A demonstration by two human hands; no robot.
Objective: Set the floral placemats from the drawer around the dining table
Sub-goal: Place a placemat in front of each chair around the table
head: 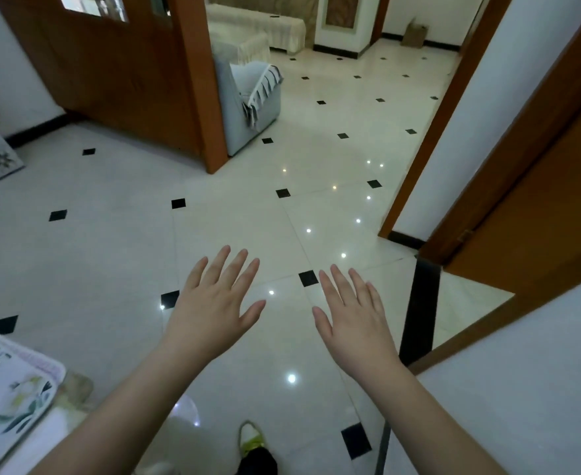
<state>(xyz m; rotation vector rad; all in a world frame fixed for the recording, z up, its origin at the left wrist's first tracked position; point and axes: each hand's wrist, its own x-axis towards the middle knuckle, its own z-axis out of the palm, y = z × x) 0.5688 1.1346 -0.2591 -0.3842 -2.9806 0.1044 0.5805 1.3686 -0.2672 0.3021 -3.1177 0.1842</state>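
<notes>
Head view shows your left hand (210,303) and right hand (354,313) spread flat over the tiled floor (110,255), fingers straight, holding nothing. One floral placemat (11,382) lies at the lower left edge on a surface; no drawer shows. It looks thin, light and floppy, so likely best pinched at two corners. You can count only this one.
</notes>
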